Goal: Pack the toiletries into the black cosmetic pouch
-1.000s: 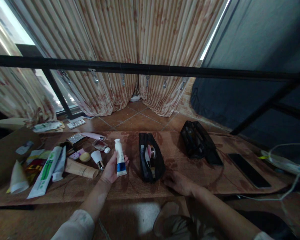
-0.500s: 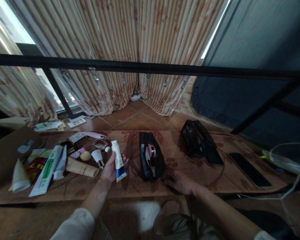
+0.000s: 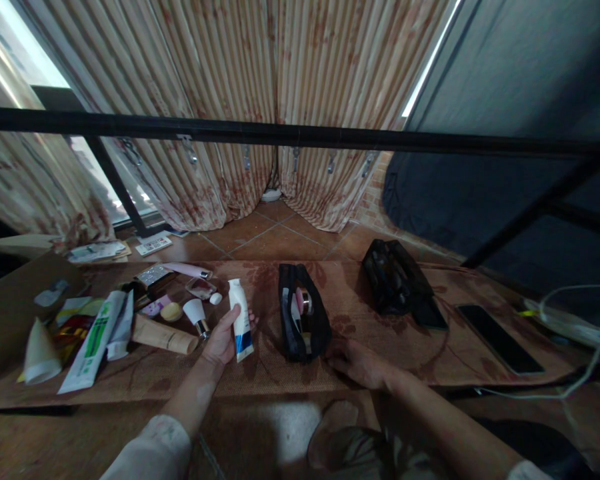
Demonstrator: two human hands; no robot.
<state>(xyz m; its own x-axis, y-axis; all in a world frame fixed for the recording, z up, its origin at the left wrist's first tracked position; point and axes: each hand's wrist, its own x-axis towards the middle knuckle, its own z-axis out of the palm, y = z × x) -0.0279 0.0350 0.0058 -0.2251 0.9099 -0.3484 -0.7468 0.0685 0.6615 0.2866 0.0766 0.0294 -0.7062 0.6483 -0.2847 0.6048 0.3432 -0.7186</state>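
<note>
My left hand point(image 3: 223, 337) is closed round a white cream tube point(image 3: 241, 319) with a dark blue band, holding it tilted above the cloth. Just right of it stands an unzipped black mesh pouch point(image 3: 305, 320), with a pink item and other small things inside. My right hand point(image 3: 356, 362) rests on the cloth, its curled fingers at the pouch's lower right edge; the fingertips are partly hidden in shadow. Left of my left hand lie a white-capped brush point(image 3: 196, 315), a beige tube point(image 3: 164, 335) and a small glass bottle point(image 3: 201, 289).
More tubes, including a white and green one point(image 3: 93, 343), lie by a cardboard box point(image 3: 17, 310) at left. A second black mesh pouch point(image 3: 397, 277) and a phone point(image 3: 500, 339) lie at right, near a white cable point(image 3: 580, 377). A black rail point(image 3: 300, 136) crosses behind.
My left hand has shifted the tube slightly right and turned it more upright. The right hand and the pouch have stayed in place.
</note>
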